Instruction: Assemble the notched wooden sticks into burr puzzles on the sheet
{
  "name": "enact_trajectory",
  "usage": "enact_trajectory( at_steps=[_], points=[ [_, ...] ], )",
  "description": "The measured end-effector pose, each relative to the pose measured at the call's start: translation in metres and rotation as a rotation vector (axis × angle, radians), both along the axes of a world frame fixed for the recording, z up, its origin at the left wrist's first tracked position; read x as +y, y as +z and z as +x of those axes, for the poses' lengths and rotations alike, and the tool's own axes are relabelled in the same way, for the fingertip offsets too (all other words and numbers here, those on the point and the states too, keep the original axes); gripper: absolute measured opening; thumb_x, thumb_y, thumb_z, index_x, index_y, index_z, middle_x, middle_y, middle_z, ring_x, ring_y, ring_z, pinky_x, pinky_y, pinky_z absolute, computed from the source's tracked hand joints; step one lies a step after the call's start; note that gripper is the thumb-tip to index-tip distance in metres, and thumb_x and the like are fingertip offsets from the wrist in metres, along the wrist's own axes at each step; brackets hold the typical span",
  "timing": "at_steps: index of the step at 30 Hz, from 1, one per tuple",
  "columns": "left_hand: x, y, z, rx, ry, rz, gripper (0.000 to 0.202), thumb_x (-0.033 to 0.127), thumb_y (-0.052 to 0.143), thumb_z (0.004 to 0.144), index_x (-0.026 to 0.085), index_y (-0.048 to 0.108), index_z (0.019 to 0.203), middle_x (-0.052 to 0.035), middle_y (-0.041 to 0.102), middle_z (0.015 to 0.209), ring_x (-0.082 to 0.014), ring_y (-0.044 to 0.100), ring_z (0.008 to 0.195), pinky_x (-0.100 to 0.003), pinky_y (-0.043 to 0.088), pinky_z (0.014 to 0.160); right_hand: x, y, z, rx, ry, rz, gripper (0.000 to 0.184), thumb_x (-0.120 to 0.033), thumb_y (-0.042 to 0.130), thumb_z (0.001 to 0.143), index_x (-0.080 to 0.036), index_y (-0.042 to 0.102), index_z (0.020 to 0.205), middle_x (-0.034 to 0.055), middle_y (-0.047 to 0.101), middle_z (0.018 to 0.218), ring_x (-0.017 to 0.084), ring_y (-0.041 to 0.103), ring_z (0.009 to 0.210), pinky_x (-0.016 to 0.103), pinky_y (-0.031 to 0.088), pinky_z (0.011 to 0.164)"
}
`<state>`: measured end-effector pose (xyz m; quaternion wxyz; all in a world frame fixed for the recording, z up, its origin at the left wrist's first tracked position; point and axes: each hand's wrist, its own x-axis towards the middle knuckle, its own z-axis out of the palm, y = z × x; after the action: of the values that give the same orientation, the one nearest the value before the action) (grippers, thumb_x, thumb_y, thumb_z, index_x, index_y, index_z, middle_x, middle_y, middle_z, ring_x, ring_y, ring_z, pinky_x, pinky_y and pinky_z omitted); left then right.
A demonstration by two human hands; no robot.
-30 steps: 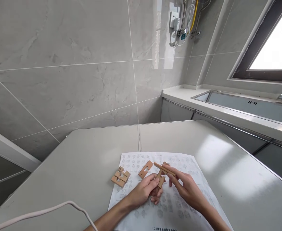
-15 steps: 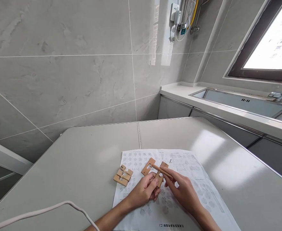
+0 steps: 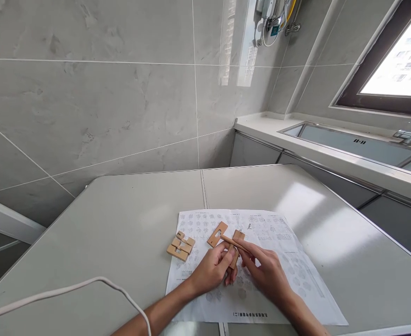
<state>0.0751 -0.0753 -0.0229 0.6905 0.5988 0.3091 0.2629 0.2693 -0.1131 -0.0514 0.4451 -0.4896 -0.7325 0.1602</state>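
My left hand point(image 3: 213, 269) and my right hand point(image 3: 264, 273) meet over a printed paper sheet point(image 3: 296, 280) on a grey table point(image 3: 128, 224). Together they pinch two crossed flat wooden puzzle pieces point(image 3: 236, 243). The left fingers close on the lower piece, the right fingers on the slanted upper one. One loose slotted wooden piece point(image 3: 216, 234) lies on the paper just beyond my left hand. A small cluster of wooden pieces point(image 3: 180, 246) sits at the paper's left edge.
A white cable point(image 3: 68, 291) runs across the table's near left. Tiled wall stands behind the table. A counter with a steel sink point(image 3: 352, 142) and a tap point(image 3: 410, 134) runs along the right under a window point(image 3: 398, 70). Pipes and a socket point(image 3: 273, 21) hang on the far wall.
My hands have drawn a little closer together around the crossed pieces. The view has shifted slightly, so the table and paper sit higher in frame. The loose pieces have not moved on the paper.
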Motion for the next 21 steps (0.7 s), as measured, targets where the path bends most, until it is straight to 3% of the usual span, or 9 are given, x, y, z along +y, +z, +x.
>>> enact_trajectory(
  at_steps=[4, 10, 16, 21],
  points=[
    [-0.002, -0.002, 0.0, 0.032, 0.012, 0.048, 0.048, 0.065, 0.048, 0.108, 0.018, 0.056, 0.099, 0.0003, 0.064, 0.063, -0.0119, 0.052, 0.047, -0.025, 0.043, 0.053, -0.002, 0.002, 0.001, -0.005, -0.01, -0.035, 0.034, -0.027, 0.051, 0.111, -0.028, 0.073, 0.137, 0.0082, 0.085, 0.108, 0.017, 0.076, 0.064, 0.027, 0.06, 0.056],
    [-0.003, -0.004, 0.0, 0.001, 0.023, 0.041, 0.048, 0.065, 0.05, 0.107, 0.018, 0.056, 0.098, -0.0003, 0.065, 0.065, -0.0117, 0.052, 0.048, -0.025, 0.043, 0.052, -0.003, -0.005, 0.001, -0.005, -0.04, -0.031, 0.033, -0.031, 0.051, 0.111, -0.027, 0.071, 0.137, 0.0087, 0.085, 0.109, 0.018, 0.076, 0.065, 0.03, 0.062, 0.062],
    [0.001, -0.003, -0.002, -0.178, 0.101, -0.073, 0.047, 0.064, 0.055, 0.105, 0.017, 0.054, 0.102, -0.0015, 0.066, 0.072, -0.0117, 0.054, 0.051, -0.026, 0.045, 0.052, -0.001, -0.011, 0.001, 0.073, -0.124, -0.082, 0.046, -0.033, 0.054, 0.11, -0.026, 0.046, 0.155, 0.0104, 0.079, 0.122, 0.016, 0.072, 0.064, 0.03, 0.062, 0.058],
    [0.003, -0.002, -0.005, -0.225, 0.102, -0.122, 0.041, 0.059, 0.057, 0.106, 0.017, 0.055, 0.103, -0.0031, 0.067, 0.073, -0.0122, 0.056, 0.054, -0.024, 0.043, 0.051, 0.003, -0.008, -0.001, -0.026, -0.114, -0.076, 0.024, -0.03, 0.049, 0.111, -0.025, 0.063, 0.13, 0.0118, 0.075, 0.12, 0.02, 0.073, 0.077, 0.032, 0.062, 0.064]
  ],
)
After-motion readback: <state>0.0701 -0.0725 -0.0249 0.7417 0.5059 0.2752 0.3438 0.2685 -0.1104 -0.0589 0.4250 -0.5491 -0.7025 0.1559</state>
